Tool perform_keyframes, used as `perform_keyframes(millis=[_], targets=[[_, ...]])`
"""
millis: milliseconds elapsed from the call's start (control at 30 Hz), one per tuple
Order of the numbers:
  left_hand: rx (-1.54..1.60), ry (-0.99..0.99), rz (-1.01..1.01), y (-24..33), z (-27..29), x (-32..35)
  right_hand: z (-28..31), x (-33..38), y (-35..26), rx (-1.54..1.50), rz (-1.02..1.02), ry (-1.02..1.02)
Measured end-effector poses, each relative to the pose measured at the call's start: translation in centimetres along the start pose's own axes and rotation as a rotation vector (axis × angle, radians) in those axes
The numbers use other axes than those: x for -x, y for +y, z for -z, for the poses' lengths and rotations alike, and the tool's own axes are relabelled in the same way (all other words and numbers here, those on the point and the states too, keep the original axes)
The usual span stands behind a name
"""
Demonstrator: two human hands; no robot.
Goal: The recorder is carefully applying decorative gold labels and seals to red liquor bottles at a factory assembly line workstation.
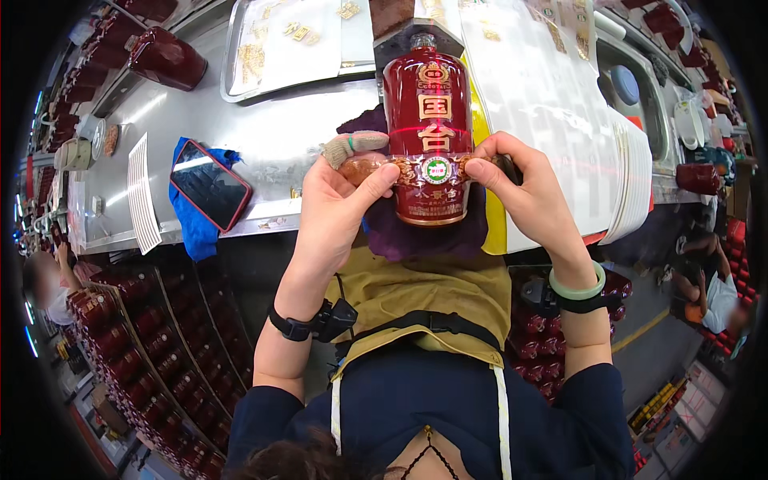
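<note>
- Lying on a purple cloth (432, 236) at the steel bench (264, 128) edge, the red bottle (426, 120) is centred between both hands, long axis pointing away, neck far.
- Bottle's lower band is pinched by left hand (336, 212) and right hand (524, 188), 1 per side, equally near.

Factory line with a long steel desk

A shiny grey metal desk (264, 136) runs from nine to three o'clock; crates of dark red bottles (152, 352) fill the seven o'clock floor, a grey concrete floor with a yellow stripe (652, 340) lies at four.
</note>
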State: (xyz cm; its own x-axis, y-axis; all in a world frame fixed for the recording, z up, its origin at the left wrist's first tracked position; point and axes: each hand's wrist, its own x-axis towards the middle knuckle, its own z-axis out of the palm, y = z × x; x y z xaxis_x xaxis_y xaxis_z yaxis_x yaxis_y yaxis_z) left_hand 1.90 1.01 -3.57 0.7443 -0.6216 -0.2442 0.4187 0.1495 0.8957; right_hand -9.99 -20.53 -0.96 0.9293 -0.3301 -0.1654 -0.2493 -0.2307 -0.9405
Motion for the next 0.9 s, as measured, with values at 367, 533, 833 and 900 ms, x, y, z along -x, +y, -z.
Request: perform_keyframes(millis=[367,533,833,900], targets=[[0.021,-0.010,0.008,-0.06,0.17,0.03,-0.04,0.06,0.12,-0.001,-0.009,-0.004],[0.025,-0.015,-0.001,-0.15,0.20,0.05,-0.06,0.10,0.20,-0.012,-0.002,-0.002],[0.030,-0.019,-0.005,-0.27,0.25,0.03,-0.06,-0.02,0.06,-0.003,-0.014,-0.005],[0.021,-0.014,0.005,-0.18,0.16,-0.01,-0.07,0.02,0.23,-0.012,-0.007,0.001]])
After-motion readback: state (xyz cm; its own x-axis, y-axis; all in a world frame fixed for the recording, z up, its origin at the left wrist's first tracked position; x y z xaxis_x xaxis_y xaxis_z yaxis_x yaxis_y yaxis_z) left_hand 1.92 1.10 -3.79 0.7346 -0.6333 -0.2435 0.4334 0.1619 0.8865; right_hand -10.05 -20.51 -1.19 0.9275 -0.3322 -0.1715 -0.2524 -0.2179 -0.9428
